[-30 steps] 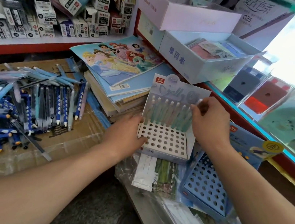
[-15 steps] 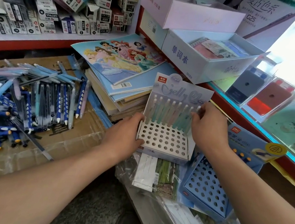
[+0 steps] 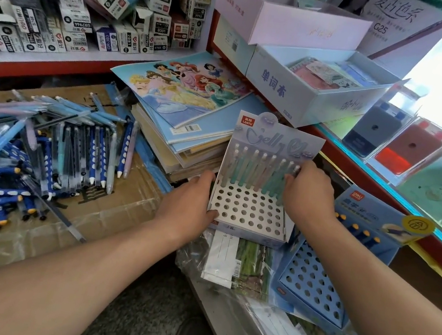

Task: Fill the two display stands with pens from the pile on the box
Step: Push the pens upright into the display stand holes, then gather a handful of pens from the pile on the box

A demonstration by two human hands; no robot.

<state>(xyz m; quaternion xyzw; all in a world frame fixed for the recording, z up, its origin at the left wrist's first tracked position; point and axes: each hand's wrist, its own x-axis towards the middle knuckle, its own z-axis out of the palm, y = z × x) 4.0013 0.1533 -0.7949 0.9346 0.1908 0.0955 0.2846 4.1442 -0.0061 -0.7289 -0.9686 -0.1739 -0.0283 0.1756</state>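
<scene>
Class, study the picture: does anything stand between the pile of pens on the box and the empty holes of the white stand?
Nothing covers the empty holes of the white stand. Only the left hand, gripping its left edge, lies on the side facing the pen pile; the right hand holds the back-row pens.

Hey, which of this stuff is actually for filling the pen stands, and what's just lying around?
For the job: white stand, held by left hand; its row of pens, pinched by right hand; blue stand; pen pile; cardboard box.
Lying about: princess notebooks; refill boxes; wordbook box; wrapped paper packs.
</scene>
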